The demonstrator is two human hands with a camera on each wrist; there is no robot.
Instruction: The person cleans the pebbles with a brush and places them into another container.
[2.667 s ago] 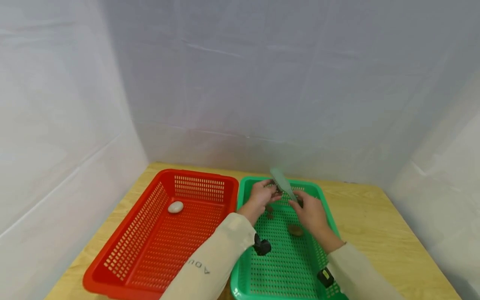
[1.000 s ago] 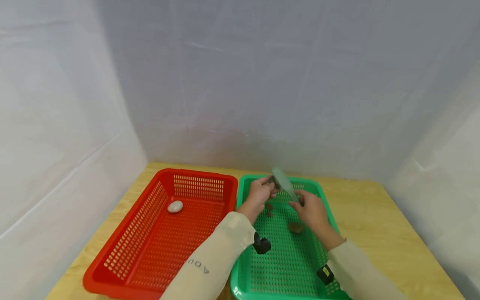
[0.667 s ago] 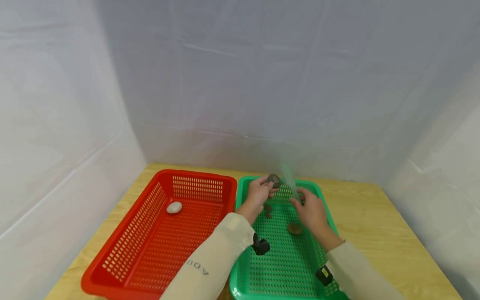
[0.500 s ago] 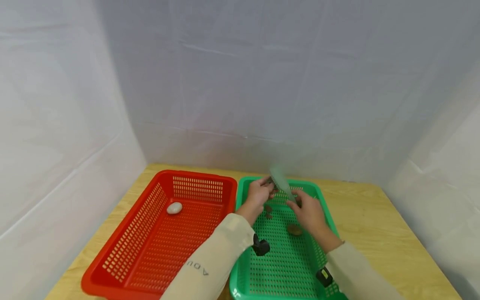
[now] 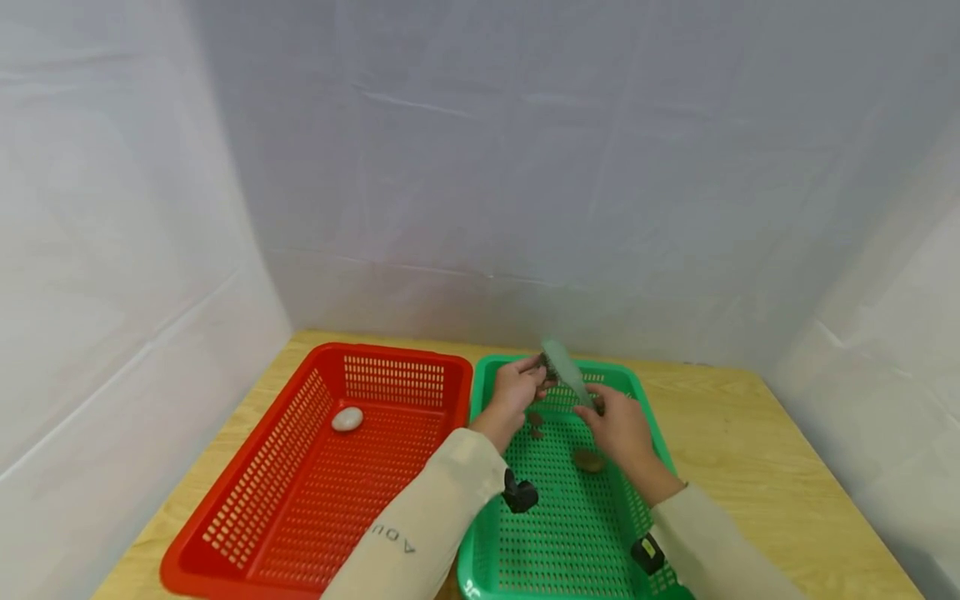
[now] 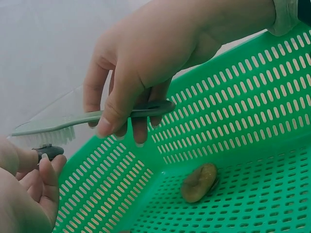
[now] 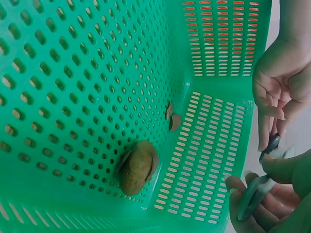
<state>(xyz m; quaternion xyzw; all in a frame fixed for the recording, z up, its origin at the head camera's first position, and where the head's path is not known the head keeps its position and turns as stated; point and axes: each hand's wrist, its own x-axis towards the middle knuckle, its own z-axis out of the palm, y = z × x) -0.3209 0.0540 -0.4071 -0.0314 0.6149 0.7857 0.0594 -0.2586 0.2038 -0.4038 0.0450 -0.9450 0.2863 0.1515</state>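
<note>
In the head view my left hand (image 5: 516, 390) holds a dark egg-shaped thing (image 6: 50, 154) above the far end of the green basket (image 5: 480, 500). My right hand (image 5: 621, 427) grips the dark handle end of a pale green brush (image 5: 566, 369). The left wrist view shows the brush's pale bristles (image 6: 60, 136) down against the top of that thing, which the left fingertips pinch. Below the hands, a brown egg-shaped lump (image 7: 138, 170) with a cracked, flaking coat lies in the basket. Small brown flakes (image 7: 175, 122) lie farther along the basket floor.
A red basket (image 5: 183, 554) stands directly left of the green one. A white egg (image 5: 347, 419) lies in it towards the back left. Both baskets sit on a wooden table (image 5: 750, 475), with white sheeting (image 5: 487, 167) behind and at the sides.
The brush swung up away from the dark thing about 0.7 s ago, baring its round face, then came back down onto it. Both hands stay at nearly the same place.
</note>
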